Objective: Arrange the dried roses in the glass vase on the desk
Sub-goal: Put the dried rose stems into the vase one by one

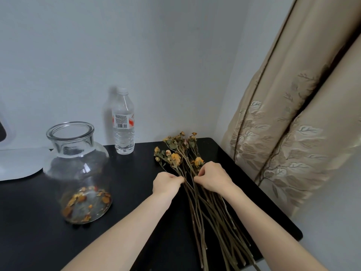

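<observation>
A bundle of dried roses with orange and yellow heads lies flat on the black desk, its long stems running toward the near right edge. My left hand pinches stems on the bundle's left side, just below the heads. My right hand pinches stems on the right side, fingers curled. The wide-mouthed glass vase stands upright to the left, holding only loose orange petals at its bottom.
A plastic water bottle stands against the wall behind the vase. A white flat object lies at the far left. A beige patterned curtain hangs beside the desk's right edge.
</observation>
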Demonstrator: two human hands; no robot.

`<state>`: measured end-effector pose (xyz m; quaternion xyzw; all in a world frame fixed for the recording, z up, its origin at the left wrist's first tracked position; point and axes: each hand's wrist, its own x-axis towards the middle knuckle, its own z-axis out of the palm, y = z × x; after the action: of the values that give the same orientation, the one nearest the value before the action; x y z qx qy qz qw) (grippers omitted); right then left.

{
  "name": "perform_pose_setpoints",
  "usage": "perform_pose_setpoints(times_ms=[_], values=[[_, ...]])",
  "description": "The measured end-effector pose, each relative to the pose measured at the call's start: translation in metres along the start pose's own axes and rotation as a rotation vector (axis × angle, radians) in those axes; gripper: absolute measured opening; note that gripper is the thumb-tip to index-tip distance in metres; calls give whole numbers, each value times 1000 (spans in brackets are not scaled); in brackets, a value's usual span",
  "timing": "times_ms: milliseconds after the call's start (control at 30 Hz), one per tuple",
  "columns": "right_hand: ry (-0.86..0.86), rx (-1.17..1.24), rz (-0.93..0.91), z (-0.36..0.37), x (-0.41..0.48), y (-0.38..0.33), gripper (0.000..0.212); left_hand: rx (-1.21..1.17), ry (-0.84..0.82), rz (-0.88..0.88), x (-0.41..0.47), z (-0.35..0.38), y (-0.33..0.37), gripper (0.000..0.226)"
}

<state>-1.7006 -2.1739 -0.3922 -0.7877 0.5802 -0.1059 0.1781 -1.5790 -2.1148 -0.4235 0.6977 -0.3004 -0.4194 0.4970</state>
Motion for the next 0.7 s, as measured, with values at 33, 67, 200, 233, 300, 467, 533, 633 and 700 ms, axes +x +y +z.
perform_pose_setpoints(times_ms=[33,67,200,233,300,467,533,633,700], values=[[9,15,2,-1,0,0,20,-22,-4,11,-1,-2,2,18],[20,34,4,-3,1,1,17,-43,-8,23,-2,-4,4,15],[75,146,-11,-13,1,4,15,-86,-21,72,-10,-13,10,8],[89,178,-24,-17,1,3,15,-88,-25,89,-11,-15,12,8],[118,233,-50,-24,1,2,14,-83,-31,130,-15,-19,15,8],[204,469,-107,-39,-3,-7,14,-91,-32,231,-24,-26,27,12],[198,570,-127,-46,-6,-15,15,-114,-44,268,-26,-31,33,14],[142,759,-168,-57,-11,-34,17,-105,-45,359,-35,-44,46,15],[107,890,-219,-66,-15,-50,18,-80,-40,428,-43,-59,58,15]])
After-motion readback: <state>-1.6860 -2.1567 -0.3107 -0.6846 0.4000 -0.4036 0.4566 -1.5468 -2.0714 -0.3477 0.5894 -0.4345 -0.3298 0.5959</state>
